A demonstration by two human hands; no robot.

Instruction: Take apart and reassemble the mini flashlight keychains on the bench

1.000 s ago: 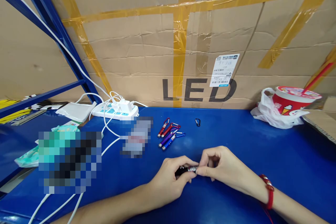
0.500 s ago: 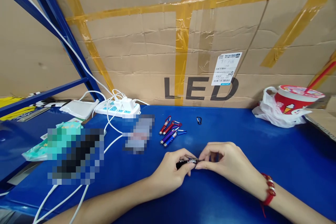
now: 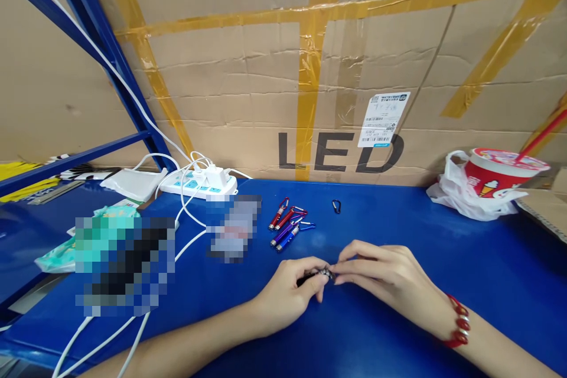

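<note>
My left hand (image 3: 290, 292) wraps round a small black keychain flashlight (image 3: 306, 279), its silvery end pointing right between thumb and fingers. At that end, the fingertips of my right hand (image 3: 383, 269) pinch close; the small part between them is mostly hidden. Beyond my hands lie two red keychain flashlights (image 3: 290, 220), a purple one (image 3: 282, 235) and a blue one (image 3: 289, 240), each with a clip at one end. A loose black carabiner clip (image 3: 337, 207) rests apart from them, farther back on the blue table (image 3: 390, 218).
A white power strip (image 3: 199, 185) with plugs and cables stands at the back left. Nearer are a blurred-out phone-like object (image 3: 237, 227) and a teal packet (image 3: 106, 230). A red cup (image 3: 491, 174) in a plastic bag is at right. A taped cardboard box (image 3: 248, 82) walls the back.
The fingers of my right hand have straightened somewhat and shifted slightly at the flashlight's end. My left hand keeps its hold. The view has moved slightly.
</note>
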